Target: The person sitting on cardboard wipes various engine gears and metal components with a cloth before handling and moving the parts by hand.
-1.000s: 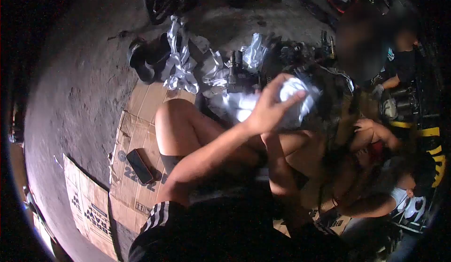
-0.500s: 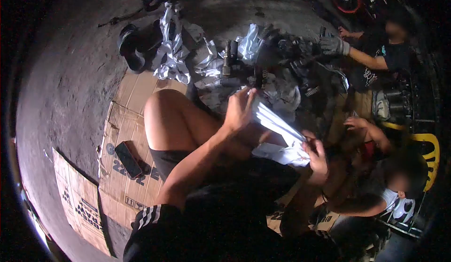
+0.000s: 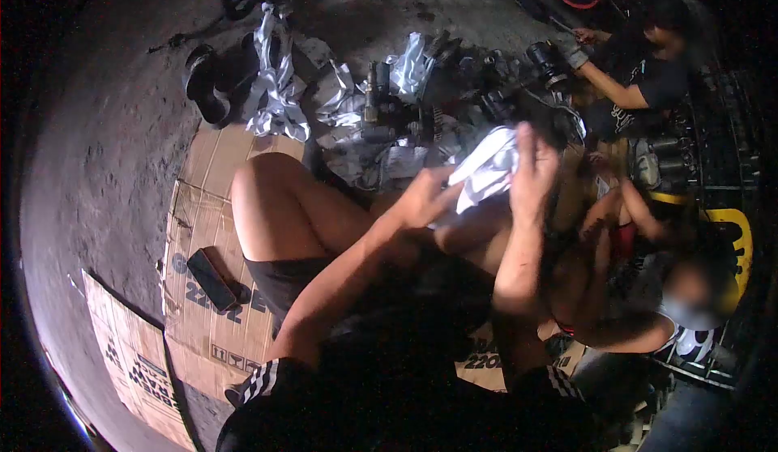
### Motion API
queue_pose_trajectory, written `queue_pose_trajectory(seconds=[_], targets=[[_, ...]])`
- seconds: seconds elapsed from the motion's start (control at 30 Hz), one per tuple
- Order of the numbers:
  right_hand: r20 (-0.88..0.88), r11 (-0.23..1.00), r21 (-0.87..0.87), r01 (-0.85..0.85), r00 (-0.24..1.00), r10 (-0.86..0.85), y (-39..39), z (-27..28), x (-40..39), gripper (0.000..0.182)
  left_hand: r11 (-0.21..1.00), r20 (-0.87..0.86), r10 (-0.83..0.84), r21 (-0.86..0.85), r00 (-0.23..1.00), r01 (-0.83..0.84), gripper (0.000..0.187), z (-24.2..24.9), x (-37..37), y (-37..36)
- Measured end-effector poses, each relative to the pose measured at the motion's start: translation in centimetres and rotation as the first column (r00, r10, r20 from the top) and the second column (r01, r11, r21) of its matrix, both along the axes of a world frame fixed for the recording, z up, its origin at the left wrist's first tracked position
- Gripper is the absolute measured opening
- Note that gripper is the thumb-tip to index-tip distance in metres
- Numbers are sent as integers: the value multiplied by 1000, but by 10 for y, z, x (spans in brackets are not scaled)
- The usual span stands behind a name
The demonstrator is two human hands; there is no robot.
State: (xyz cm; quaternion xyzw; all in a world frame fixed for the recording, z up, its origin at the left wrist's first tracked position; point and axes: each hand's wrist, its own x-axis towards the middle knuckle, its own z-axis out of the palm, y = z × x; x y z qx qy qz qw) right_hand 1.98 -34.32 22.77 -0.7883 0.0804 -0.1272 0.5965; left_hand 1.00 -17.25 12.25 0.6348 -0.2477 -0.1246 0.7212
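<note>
- Concrete floor (image 3: 105,136): one dark, rough slab under everything.
- Cardboard sheets: two. One flattened sheet (image 3: 212,209) is under the person's legs; a second printed sheet (image 3: 130,347) lies apart at lower left.
- Other people: two. One in a dark shirt (image 3: 648,79) sits at upper right with gloved hands on a metal part; one (image 3: 664,306) is low at right, just beside the person's right leg.
- Heap of machine parts and white rags (image 3: 389,128): one pile, just past the knees.
- Sandals (image 3: 203,87): a dark pair at upper left, beside the rags.
- White cloth (image 3: 486,168): one, crumpled, held up between both hands over the knees.
- Left hand (image 3: 425,201): fingers closed, pinching the cloth's lower left edge.
- Right hand (image 3: 533,176): fingers upright, curled around the cloth's right side.
- Phone (image 3: 212,279): one, dark, flat on the first sheet beside the left thigh.
</note>
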Motion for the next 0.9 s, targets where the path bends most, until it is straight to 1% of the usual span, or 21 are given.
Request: queue_pose_trajectory(seconds=[0.03,0.07,0.1,0.17,0.23,0.27,0.3,0.37,0.4,0.43,0.47,0.5,0.53,0.6,0.67,0.7,0.77,0.8,0.83,0.87,0.9], targets=[[97,995,-86,43,995,-35,-9,3,10,31,993,-151,33,113,988,-16,38,12,1,10],[75,983,-166,77,995,-65,-26,0,15,36,976,-28,170,146,985,-164,35,8,5,17],[178,964,-256,77,984,-32,-44,-10,22,39,978,-106,175,136,979,-161,39,4,15,29],[99,879,-475,47,995,0,-55,1,20,39,946,-200,237,270,951,-179,42,7,28,47],[76,838,-540,71,996,-36,-75,-12,26,37,954,-149,275,161,950,-251,45,0,48,60],[52,792,-604,91,996,-75,-84,-20,29,35,976,-131,217,32,967,-215,46,6,59,67],[55,793,-602,92,996,-73,-92,-28,30,35,983,-151,179,56,972,-172,46,11,66,73],[28,954,-295,54,998,-48,-95,-32,32,40,996,-176,92,28,980,-89,40,-1,83,72],[-24,997,-54,52,998,-53,-93,-29,27,39,995,-174,94,28,980,-91,40,-4,83,65],[-22,997,-52,51,998,-52,-85,-22,25,39,992,-18,96,78,995,-95,35,4,78,51],[-1,993,120,23,1000,-23,-78,-16,22,30,986,139,88,128,986,-106,32,8,73,36],[24,958,288,-9,1000,2,-70,-10,21,24,981,161,62,170,985,-89,36,8,66,23],[-65,910,397,117,993,-100,-61,-3,22,25,975,237,33,204,971,-83,37,5,61,7],[-40,898,435,73,997,-62,-56,15,19,26,969,314,-1,236,949,-77,38,-11,57,-12],[7,892,452,-7,1000,4,-69,22,18,29,957,199,-191,254,961,137,40,-11,57,-22],[6,895,446,-6,1000,3,-80,23,19,29,950,32,-190,258,981,175,33,-13,54,-22],[-19,883,468,26,1000,-20,-96,26,19,31,980,-180,-181,-119,967,161,22,-4,50,-11],[20,919,394,25,999,-35,-101,25,19,30,954,-304,-243,-248,921,170,16,1,53,1],[25,917,398,25,999,-38,-109,24,16,30,972,-268,-63,-234,961,-1,16,3,56,2],[-135,993,106,-50,989,64,-124,19,11,28,971,-288,-4,-229,957,-65,17,3,65,9],[-314,968,-178,-179,942,117,-135,9,9,27,966,-309,62,-222,949,-135,17,3,73,18]])
